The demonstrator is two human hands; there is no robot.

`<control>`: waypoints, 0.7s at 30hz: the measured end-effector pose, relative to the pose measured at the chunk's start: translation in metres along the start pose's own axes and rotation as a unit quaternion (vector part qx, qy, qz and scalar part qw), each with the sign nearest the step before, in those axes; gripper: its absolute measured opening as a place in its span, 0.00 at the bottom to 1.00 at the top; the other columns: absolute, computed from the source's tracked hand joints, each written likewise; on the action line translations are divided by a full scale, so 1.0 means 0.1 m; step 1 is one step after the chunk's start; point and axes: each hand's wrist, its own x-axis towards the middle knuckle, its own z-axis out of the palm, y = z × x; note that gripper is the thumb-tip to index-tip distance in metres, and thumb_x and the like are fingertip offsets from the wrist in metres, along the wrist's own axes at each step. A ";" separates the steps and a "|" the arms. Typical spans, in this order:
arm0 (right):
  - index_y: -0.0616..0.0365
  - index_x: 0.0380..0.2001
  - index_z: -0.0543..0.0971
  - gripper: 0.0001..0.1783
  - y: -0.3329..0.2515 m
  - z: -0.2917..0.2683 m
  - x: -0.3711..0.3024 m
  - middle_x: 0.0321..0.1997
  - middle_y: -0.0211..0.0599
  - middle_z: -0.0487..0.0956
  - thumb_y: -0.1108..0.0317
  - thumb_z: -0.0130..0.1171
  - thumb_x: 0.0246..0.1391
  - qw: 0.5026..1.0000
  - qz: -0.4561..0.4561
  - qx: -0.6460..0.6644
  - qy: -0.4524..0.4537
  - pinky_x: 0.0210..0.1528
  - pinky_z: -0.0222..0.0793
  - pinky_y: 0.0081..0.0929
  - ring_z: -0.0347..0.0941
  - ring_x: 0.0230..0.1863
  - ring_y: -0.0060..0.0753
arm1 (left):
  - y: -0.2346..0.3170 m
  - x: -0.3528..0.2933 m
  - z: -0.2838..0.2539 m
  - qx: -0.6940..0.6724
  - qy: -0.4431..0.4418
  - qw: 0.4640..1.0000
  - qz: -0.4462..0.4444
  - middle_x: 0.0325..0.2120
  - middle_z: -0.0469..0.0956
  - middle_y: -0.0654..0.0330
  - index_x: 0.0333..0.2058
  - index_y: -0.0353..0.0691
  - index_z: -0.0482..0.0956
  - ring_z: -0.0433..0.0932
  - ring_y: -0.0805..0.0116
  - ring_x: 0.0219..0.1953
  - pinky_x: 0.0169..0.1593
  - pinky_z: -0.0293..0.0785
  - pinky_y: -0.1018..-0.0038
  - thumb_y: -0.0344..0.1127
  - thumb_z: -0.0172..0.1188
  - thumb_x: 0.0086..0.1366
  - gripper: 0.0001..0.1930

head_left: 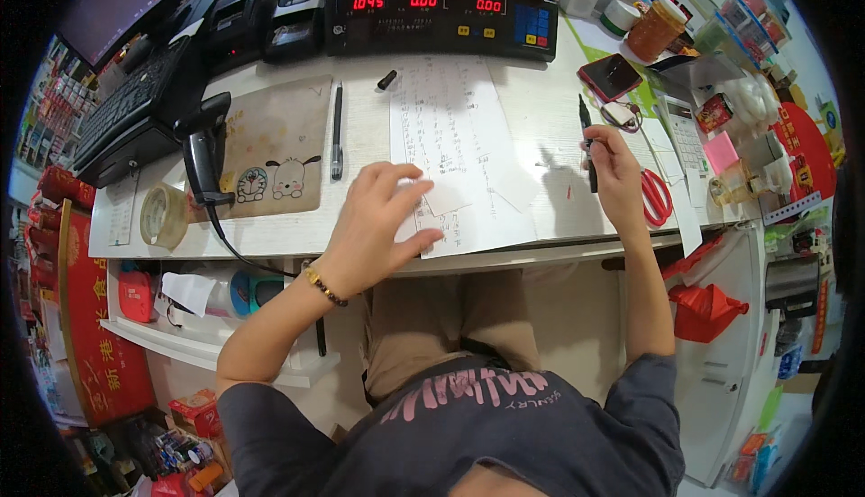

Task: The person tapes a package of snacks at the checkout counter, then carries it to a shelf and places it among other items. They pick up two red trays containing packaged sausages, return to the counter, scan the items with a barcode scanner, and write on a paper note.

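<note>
My right hand [616, 171] is closed round a black marker [585, 118], held upright above the white desk with its tip pointing away from me. Fingers apart, my left hand [386, 218] hovers at the left edge of the handwritten paper sheets [450, 109]; whether it touches them I cannot tell. A smaller paper piece lies on the larger sheet near my left fingertips. The black marker cap [386, 80] rests on the desk, left of the sheets' far end. Farther left lies a black pen [338, 132].
A barcode scanner [204, 150] stands on a cartoon mat [279, 136], beside a tape roll [165, 215]. Behind are a keyboard [135, 105] and a weighing scale with a lit display [441, 18]. Red scissors [657, 198], a phone [609, 77] and a brown jar [656, 30] sit at right.
</note>
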 end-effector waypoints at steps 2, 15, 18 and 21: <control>0.61 0.49 0.70 0.14 -0.30 0.09 -0.07 0.40 0.36 0.76 0.75 0.47 0.59 0.946 0.075 0.310 -0.062 0.39 0.69 0.19 0.72 0.38 0.24 | 0.00 -0.06 -0.04 -0.007 -0.025 0.999 0.037 0.47 0.68 0.52 0.47 0.38 0.72 0.64 0.51 0.51 0.54 0.63 0.61 0.45 0.67 0.49 0.28; 0.54 0.27 0.63 0.15 -0.84 1.12 -0.23 0.18 0.25 0.69 0.63 0.61 0.54 0.877 0.177 0.444 -0.031 0.22 0.55 0.11 0.61 0.21 0.12 | 0.04 -0.08 -0.02 0.048 -0.095 0.993 0.047 0.53 0.63 0.53 0.52 0.44 0.69 0.62 0.53 0.54 0.57 0.62 0.62 0.42 0.69 0.40 0.36; 0.55 0.26 0.64 0.15 -0.86 1.17 -0.22 0.20 0.24 0.69 0.64 0.60 0.54 0.915 0.151 0.372 -0.025 0.23 0.56 0.12 0.62 0.22 0.12 | 0.05 -0.08 0.00 0.048 -0.091 0.994 0.040 0.54 0.62 0.52 0.51 0.44 0.69 0.62 0.53 0.54 0.57 0.62 0.61 0.40 0.69 0.39 0.36; 0.56 0.27 0.66 0.13 -0.80 1.16 -0.22 0.22 0.23 0.69 0.65 0.60 0.52 0.943 0.118 0.308 -0.030 0.26 0.56 0.13 0.60 0.25 0.11 | 0.04 -0.08 0.02 0.059 -0.088 0.994 0.038 0.55 0.62 0.52 0.51 0.45 0.69 0.63 0.53 0.54 0.57 0.63 0.61 0.38 0.69 0.37 0.37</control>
